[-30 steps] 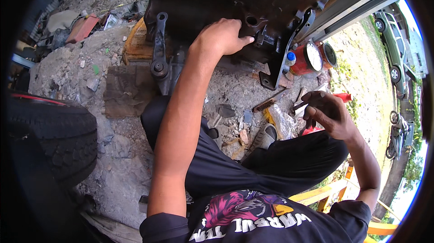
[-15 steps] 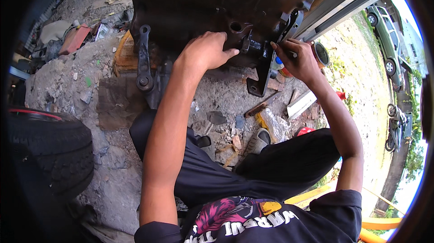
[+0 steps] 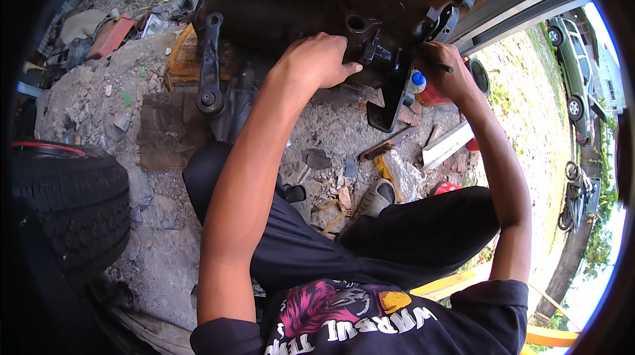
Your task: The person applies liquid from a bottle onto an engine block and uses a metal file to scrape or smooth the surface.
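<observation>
A large dark engine block (image 3: 271,4) takes up the top of the view. Against its lower face lies my left hand (image 3: 316,63), thumb spread away from the fingers, whose tips are partly hidden; it holds nothing that I can see. Farther right, my right hand (image 3: 443,80) is closed round a slim dark rod-like tool (image 3: 438,64), of which a short end shows; its working tip is hidden. That hand is at the block's right edge, beside a black metal bracket (image 3: 383,116). A dark lever arm (image 3: 210,57) hangs at the block's left.
A tyre (image 3: 73,203) stands at the left. Rubble, a wooden-backed brush (image 3: 387,143) and a white bar (image 3: 448,145) lie on the ground. A blue-capped bottle (image 3: 418,80) stands behind my right hand. A metal post (image 3: 522,14) rises at right; a green car (image 3: 569,67) is beyond.
The block appears slightly higher and further right in view. My right hand has turned and closed more, and the dark tool's end now points outward. My left hand stays against the block.
</observation>
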### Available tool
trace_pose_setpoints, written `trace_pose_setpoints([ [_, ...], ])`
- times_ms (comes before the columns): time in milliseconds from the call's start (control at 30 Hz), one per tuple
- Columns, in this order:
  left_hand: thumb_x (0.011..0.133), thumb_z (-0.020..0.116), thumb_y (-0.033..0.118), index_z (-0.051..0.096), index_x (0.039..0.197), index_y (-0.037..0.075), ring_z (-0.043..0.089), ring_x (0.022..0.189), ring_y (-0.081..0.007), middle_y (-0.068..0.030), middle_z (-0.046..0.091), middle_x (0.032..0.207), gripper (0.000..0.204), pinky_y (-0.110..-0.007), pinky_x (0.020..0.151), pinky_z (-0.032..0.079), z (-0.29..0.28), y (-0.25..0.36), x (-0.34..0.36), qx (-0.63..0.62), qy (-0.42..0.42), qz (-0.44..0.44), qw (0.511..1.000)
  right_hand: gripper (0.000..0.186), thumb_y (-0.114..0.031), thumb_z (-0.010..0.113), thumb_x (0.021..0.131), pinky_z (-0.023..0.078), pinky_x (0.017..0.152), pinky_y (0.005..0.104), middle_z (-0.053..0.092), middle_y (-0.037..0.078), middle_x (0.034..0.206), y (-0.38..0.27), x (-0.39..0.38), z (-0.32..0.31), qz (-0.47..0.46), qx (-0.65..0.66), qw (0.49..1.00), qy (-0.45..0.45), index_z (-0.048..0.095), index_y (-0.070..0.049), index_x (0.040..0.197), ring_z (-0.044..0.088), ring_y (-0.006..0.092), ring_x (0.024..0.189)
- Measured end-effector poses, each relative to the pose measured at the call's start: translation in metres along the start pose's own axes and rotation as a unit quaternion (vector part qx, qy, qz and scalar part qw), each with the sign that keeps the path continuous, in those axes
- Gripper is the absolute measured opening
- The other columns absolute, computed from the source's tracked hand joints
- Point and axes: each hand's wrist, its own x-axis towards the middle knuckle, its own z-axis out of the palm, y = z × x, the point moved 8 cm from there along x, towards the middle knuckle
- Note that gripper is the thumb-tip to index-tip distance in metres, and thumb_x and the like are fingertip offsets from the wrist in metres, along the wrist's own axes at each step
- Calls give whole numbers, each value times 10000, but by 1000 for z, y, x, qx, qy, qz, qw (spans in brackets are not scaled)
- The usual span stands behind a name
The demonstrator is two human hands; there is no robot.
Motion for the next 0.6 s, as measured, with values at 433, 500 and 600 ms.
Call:
trace_pose_setpoints([
  [433, 889, 644, 456, 593, 1239, 8, 575, 1175, -359, -209, 630, 1222, 571, -436, 987, 466, -4, 0, -3, -16, 7, 0, 1000, 175, -136, 573, 900, 487, 579, 413, 601, 196, 670, 11, -23, 7, 85, 53, 995, -16, 594, 25, 835, 618, 367, 613],
  [500, 888, 643, 457, 592, 1242, 7, 575, 1176, -360, -210, 630, 1221, 574, -437, 983, 468, -2, 1, -3, -12, 11, 5, 1000, 179, -141, 574, 900, 483, 579, 416, 598, 200, 663, 15, -23, 4, 105, 70, 992, -7, 594, 25, 833, 607, 374, 608],
  [600, 888, 643, 457, 586, 1256, 8, 569, 1186, -358, -211, 625, 1230, 584, -436, 986, 466, 0, 6, -1, -9, 5, 4, 1000, 204, -151, 564, 912, 480, 571, 406, 585, 189, 627, 26, -21, -2, 67, 42, 996, 50, 583, 31, 821, 606, 333, 570],
])
